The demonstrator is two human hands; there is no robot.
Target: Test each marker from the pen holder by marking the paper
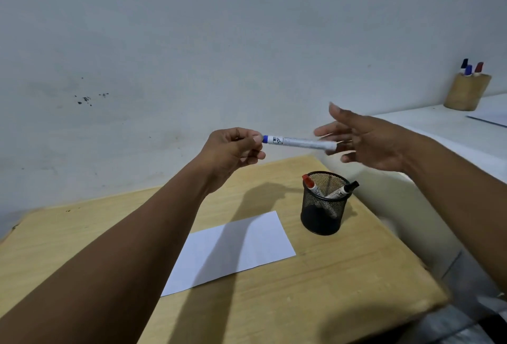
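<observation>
White and blue-capped, the marker (299,143) looks light, rigid and smooth, held level above the table's far edge; the left hand (233,151) pinches its cap end, the right hand (367,140) spread open by the barrel, the better grip.

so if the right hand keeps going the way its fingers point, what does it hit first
Most likely the free end of the blue marker held by the left hand; the right hand is open, fingers pointing left at it, though depth is unclear.
</observation>
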